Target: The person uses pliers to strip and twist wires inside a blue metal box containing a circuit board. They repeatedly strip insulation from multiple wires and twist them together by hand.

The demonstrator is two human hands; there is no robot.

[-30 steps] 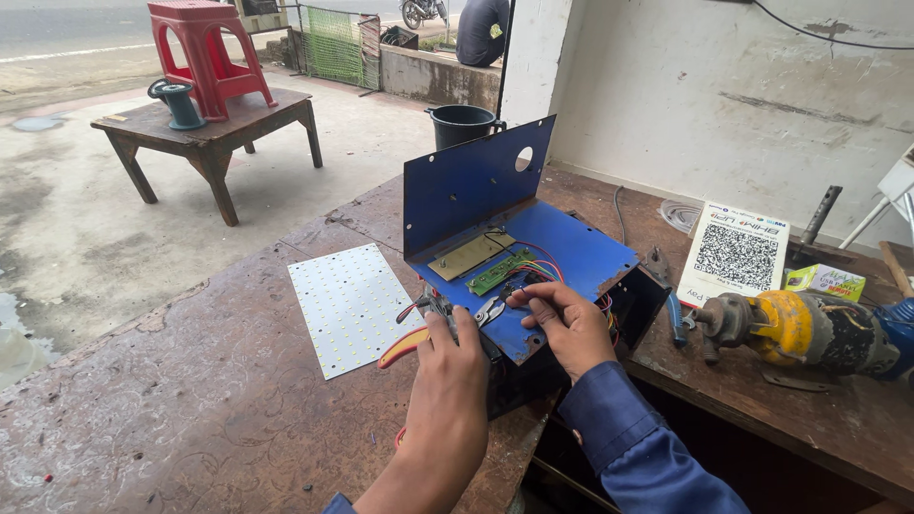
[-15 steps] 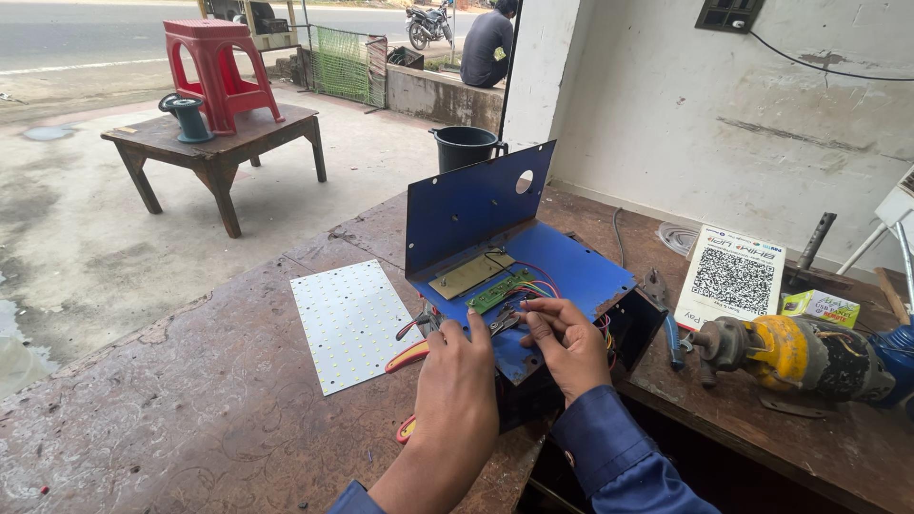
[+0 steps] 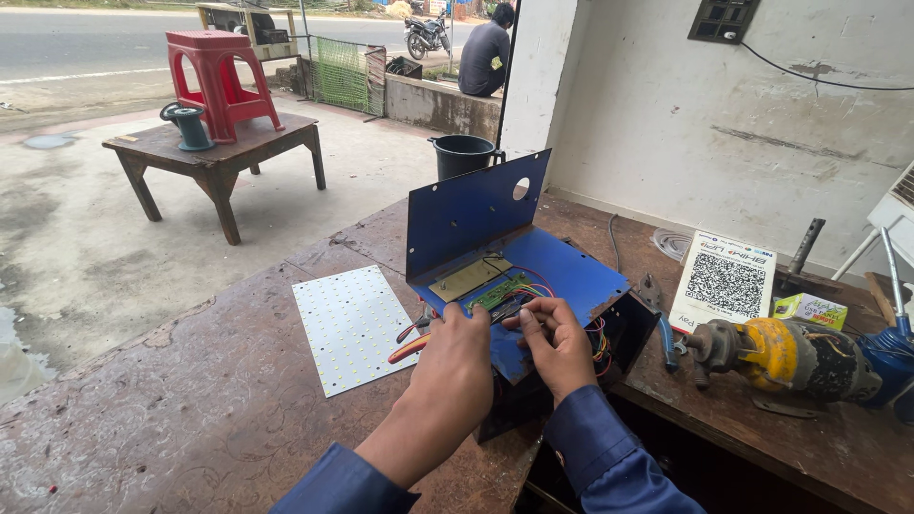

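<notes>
Blue folded sheet-metal housing [image 3: 562, 271] is lying at the near edge of the worn brown surface [image 3: 190, 419]. Left hand [image 3: 457, 366] is pinching red-handled pliers [image 3: 411, 345]; right hand [image 3: 560, 345] is pinching thin coloured wires [image 3: 522, 288] beside a green circuit board [image 3: 495, 291].

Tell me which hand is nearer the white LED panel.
Left. The left hand is just right of the white LED panel, by the pliers; the right hand is farther right, over the blue chassis.

Matt blue sheet-metal housing [image 3: 562, 271]; rough, worn wooden workbench [image 3: 171, 419]; glossy white panel [image 3: 352, 328].
</notes>
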